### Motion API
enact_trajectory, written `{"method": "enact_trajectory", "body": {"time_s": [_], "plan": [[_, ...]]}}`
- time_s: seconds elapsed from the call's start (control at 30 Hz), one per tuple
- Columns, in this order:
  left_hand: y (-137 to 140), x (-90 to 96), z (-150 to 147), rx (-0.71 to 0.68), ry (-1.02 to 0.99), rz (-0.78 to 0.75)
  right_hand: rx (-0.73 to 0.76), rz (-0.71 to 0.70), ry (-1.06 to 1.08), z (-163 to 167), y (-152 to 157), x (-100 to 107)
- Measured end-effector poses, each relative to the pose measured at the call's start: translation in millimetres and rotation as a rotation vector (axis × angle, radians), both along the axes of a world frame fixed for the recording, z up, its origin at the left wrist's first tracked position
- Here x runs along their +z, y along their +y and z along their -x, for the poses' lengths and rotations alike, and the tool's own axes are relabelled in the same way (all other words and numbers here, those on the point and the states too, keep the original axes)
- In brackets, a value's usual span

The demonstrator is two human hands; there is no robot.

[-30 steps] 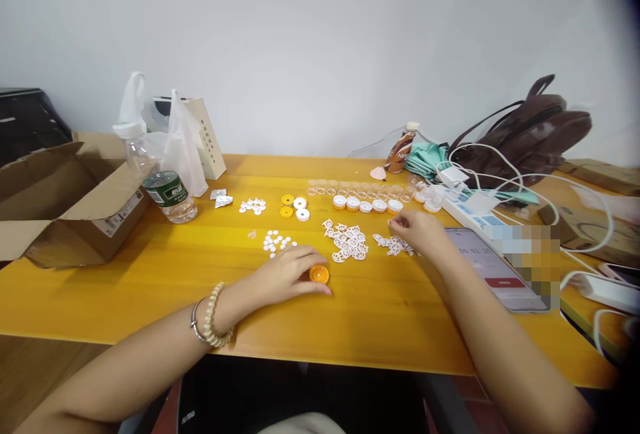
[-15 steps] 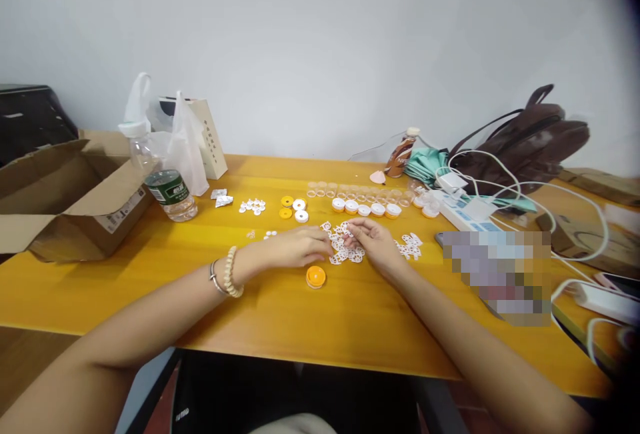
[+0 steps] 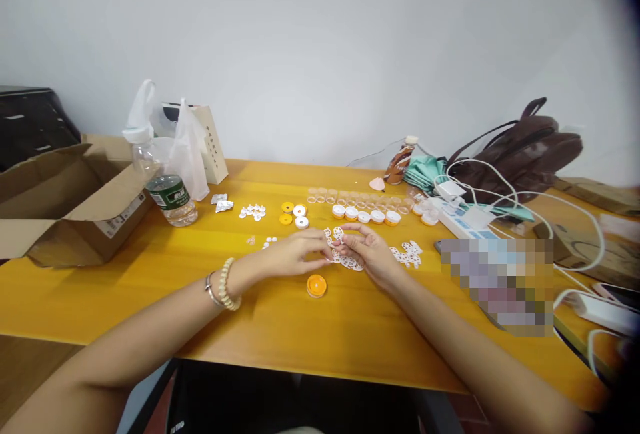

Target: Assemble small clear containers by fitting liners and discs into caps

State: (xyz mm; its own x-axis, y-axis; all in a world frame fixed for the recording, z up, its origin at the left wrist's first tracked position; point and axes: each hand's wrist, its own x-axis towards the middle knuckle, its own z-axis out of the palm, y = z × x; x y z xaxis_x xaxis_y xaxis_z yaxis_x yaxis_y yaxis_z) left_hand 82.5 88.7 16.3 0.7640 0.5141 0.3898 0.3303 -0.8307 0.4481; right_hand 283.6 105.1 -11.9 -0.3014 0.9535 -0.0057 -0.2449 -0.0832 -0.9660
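Between thumb and fingers, my right hand (image 3: 374, 255) pinches a small white openwork plastic disc (image 3: 339, 233). It is raised just above a pile of similar white discs (image 3: 350, 262). My left hand (image 3: 300, 254) is at the pile's left edge, its thumb apart from its loosely bent fingers; the fingertips are close to the discs, and whether they touch any is unclear. A round orange cup-like part (image 3: 317, 285) sits on the table in front of both hands. More white openwork pieces (image 3: 407, 254) lie to the right of my right hand.
Behind the hands stand clear rings (image 3: 350, 199), white-and-orange round parts (image 3: 364, 217), yellow and white discs (image 3: 293, 214) and small white pegs (image 3: 253, 211). A water bottle (image 3: 170, 194) and cardboard box (image 3: 75, 221) are left; a power strip (image 3: 460, 221) and blurred-out object (image 3: 500, 287) right.
My right hand has lifted the white disc slightly and turned it more into view. My left hand stays beside the pile. The whole view has shifted a little.
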Motion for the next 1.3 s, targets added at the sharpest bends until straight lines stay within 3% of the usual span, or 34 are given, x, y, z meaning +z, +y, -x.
{"method": "enact_trajectory", "body": {"time_s": [0.1, 0.2, 0.37, 0.47, 0.57, 0.67, 0.8, 0.97, 1.1, 1.3], "plan": [[-16, 2.9, 14, 0.102, -0.094, 0.035, 0.015, 0.081, 0.101, 4, -6, 19], [-26, -5.1, 26, 0.168, -0.155, 0.112, 0.002, 0.125, 0.317, -3, -23, 56], [-25, -18.6, 32, 0.297, -0.142, 0.250, -0.027, -0.217, 0.933, -23, -71, 132], [-22, -20.5, 32, 0.353, -0.148, 0.268, -0.048, -0.279, 1.009, -25, -76, 149], [-20, -22.4, 32, 0.380, -0.204, 0.275, -0.119, -0.248, 0.724, -17, -53, 130], [-18, -22.5, 32, 0.401, -0.337, 0.328, -0.166, -0.145, 0.407, -1, -26, 92], [-19, -14.7, 30, 0.414, -0.498, 0.470, -0.074, -0.033, 0.069, 11, -15, 46], [-24, -8.0, 22, 0.416, -0.553, 0.547, 0.039, -0.004, -0.166, 12, -24, 21], [-25, -11.8, 19, 0.373, -0.504, 0.438, 0.097, 0.022, -0.144, 21, -28, 16], [-21, -15.5, 25, 0.237, -0.432, 0.044, 0.153, 0.038, -0.062, 30, -30, 13]]}}
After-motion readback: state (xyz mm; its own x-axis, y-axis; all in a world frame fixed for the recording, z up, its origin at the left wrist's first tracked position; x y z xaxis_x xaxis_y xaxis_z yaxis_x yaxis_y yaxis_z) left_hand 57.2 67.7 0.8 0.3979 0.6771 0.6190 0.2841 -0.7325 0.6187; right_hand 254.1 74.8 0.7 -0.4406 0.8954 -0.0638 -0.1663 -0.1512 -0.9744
